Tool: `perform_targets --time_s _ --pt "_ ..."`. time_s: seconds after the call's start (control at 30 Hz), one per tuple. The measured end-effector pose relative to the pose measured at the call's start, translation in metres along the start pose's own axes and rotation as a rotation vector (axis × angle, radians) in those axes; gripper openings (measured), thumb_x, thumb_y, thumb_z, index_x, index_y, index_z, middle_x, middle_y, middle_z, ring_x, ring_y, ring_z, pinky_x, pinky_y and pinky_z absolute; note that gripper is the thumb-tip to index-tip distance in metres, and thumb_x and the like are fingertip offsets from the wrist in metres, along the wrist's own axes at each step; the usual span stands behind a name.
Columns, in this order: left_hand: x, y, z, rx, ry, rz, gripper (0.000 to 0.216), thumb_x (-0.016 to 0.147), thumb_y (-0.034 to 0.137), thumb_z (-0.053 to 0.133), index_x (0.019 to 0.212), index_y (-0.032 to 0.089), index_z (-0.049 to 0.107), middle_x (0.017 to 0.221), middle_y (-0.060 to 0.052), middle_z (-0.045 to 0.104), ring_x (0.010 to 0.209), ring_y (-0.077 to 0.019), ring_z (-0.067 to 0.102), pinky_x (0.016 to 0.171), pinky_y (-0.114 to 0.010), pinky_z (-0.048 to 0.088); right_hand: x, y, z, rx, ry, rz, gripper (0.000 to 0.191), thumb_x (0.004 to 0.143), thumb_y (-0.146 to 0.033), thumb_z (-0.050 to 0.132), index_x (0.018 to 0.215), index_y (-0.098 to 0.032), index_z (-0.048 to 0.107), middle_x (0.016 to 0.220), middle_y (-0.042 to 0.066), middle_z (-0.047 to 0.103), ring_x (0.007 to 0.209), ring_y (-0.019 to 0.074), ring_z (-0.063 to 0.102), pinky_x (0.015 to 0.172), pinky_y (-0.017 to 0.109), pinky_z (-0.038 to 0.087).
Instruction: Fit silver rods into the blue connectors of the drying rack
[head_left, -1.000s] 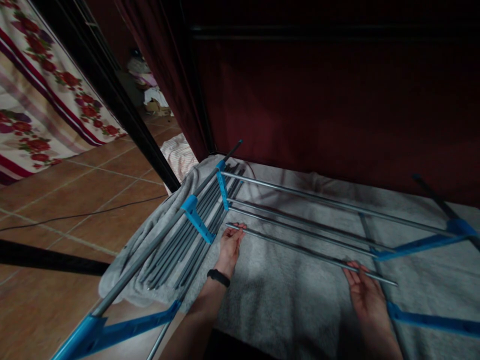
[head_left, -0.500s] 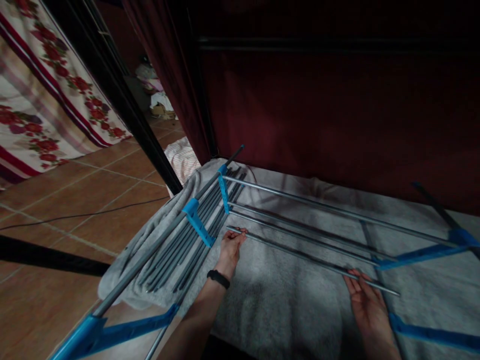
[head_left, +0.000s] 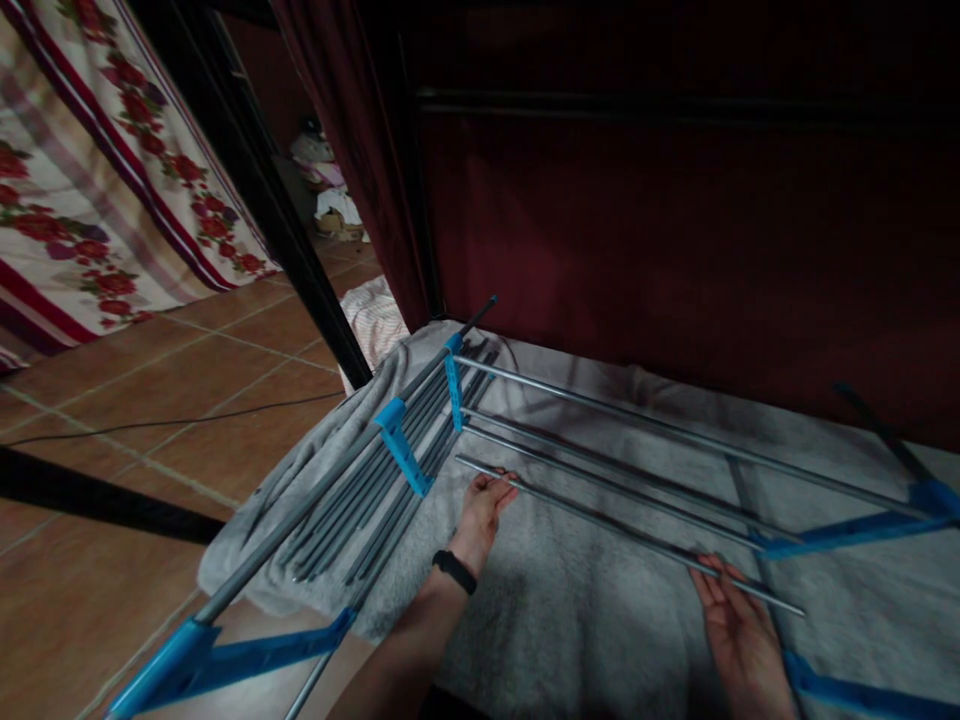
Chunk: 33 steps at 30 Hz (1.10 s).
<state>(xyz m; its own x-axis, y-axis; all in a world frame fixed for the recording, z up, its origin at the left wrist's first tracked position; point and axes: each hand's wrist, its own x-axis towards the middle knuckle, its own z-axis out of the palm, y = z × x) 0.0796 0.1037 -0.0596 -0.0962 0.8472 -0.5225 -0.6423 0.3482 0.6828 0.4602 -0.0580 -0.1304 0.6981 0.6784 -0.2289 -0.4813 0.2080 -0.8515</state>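
Balancing a slim metal rod (head_left: 600,518) over the grey blanket (head_left: 585,620), a person supports it near both ends. The left hand (head_left: 491,495) has thumb and fingers pinched lightly on it, short of its left tip; the right hand (head_left: 739,615), palm up and loosely curled, holds it just short of the other. The rod is nearest the person, with fixed bars (head_left: 660,422) behind it toward the blanket's far edge. Its left tip sits near, apparently apart from, the far blue bracket (head_left: 454,390), toward the blanket's left edge. Good handling here likely means a wide, light grip, both tips free, and the rod lined up parallel to its neighbours without knocking the bracket.
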Motion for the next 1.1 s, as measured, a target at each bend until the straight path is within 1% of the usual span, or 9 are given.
perform_targets --time_s 0.1,0.2,0.33,0.43,0.53,0.67,0.8,0.9,1.1 --pt "-0.003 0.003 0.000 -0.047 -0.002 -0.017 0.021 0.095 0.011 0.086 0.083 0.017 0.070 0.089 -0.010 0.084 0.082 -0.0189 0.082 0.089 -0.033 0.070 0.008 0.007 -0.002 -0.071 0.062 -0.005 0.023 0.074 -0.030 0.099 0.093 -0.030 0.087 0.102 0.002 0.089 0.117 0.0296 0.085 0.136 0.058 0.051" --pt "-0.004 0.006 0.001 -0.078 0.001 -0.052 0.019 0.108 0.025 0.077 0.091 0.017 0.072 0.091 -0.013 0.085 0.079 -0.0198 0.083 0.085 -0.033 0.070 0.012 0.010 -0.005 -0.078 0.041 -0.019 0.019 0.079 -0.036 0.097 0.093 -0.030 0.086 0.104 0.003 0.088 0.115 0.0284 0.085 0.133 0.057 0.053" --pt "-0.003 0.011 0.004 -0.096 0.044 -0.120 0.035 0.118 0.041 0.059 0.099 0.016 0.074 0.088 -0.015 0.084 0.077 -0.0220 0.083 0.080 -0.034 0.071 0.015 0.011 -0.008 -0.051 0.018 -0.003 0.019 0.088 -0.045 0.092 0.095 -0.028 0.086 0.106 0.005 0.087 0.114 0.0270 0.085 0.134 0.056 0.052" --pt "-0.001 0.018 0.004 -0.126 0.090 -0.128 0.042 0.120 0.044 0.050 0.103 0.017 0.076 0.087 -0.016 0.083 0.078 -0.0236 0.083 0.080 -0.036 0.072 0.017 0.012 -0.011 -0.007 0.009 0.009 0.023 0.091 -0.051 0.090 0.095 -0.029 0.084 0.107 0.005 0.087 0.117 0.0264 0.084 0.135 0.055 0.051" --pt "0.002 0.029 0.000 -0.166 0.140 -0.066 0.038 0.121 0.038 0.048 0.104 0.016 0.074 0.091 -0.016 0.084 0.084 -0.0238 0.085 0.085 -0.036 0.072 0.019 0.012 -0.013 0.024 0.012 0.022 0.030 0.091 -0.059 0.089 0.094 -0.029 0.083 0.108 0.005 0.087 0.125 0.0279 0.082 0.137 0.056 0.049" --pt "0.005 0.039 -0.006 -0.138 0.176 0.011 0.022 0.116 0.026 0.060 0.101 0.016 0.072 0.090 -0.012 0.083 0.083 -0.0212 0.085 0.088 -0.035 0.072 0.017 0.012 -0.007 0.033 0.066 0.048 0.035 0.088 -0.065 0.089 0.093 -0.031 0.083 0.110 0.007 0.087 0.137 0.0332 0.077 0.142 0.061 0.043" --pt "0.007 0.041 -0.009 -0.072 0.131 0.038 0.023 0.111 0.014 0.064 0.090 0.019 0.070 0.087 -0.008 0.081 0.080 -0.0167 0.082 0.094 -0.031 0.069 0.013 0.012 0.002 -0.003 0.108 0.035 0.031 0.084 -0.067 0.090 0.086 -0.036 0.084 0.115 0.013 0.087 0.145 0.0411 0.073 0.137 0.063 0.048" --pt "0.007 0.041 -0.011 -0.028 0.108 0.044 0.028 0.103 0.006 0.070 0.080 0.021 0.065 0.088 -0.007 0.081 0.083 -0.0159 0.082 0.097 -0.029 0.068 0.011 0.012 0.006 -0.011 0.108 0.027 0.033 0.080 -0.068 0.092 0.084 -0.036 0.083 0.111 0.013 0.087 0.138 0.0421 0.077 0.134 0.064 0.052" --pt "0.002 0.031 -0.008 0.030 0.110 0.040 0.038 0.087 -0.006 0.081 0.073 0.021 0.058 0.083 -0.002 0.078 0.083 -0.0156 0.082 0.094 -0.029 0.068 0.006 0.013 0.012 0.017 0.059 0.024 0.038 0.073 -0.057 0.103 0.091 -0.029 0.084 0.103 0.006 0.088 0.121 0.0344 0.083 0.131 0.062 0.053"
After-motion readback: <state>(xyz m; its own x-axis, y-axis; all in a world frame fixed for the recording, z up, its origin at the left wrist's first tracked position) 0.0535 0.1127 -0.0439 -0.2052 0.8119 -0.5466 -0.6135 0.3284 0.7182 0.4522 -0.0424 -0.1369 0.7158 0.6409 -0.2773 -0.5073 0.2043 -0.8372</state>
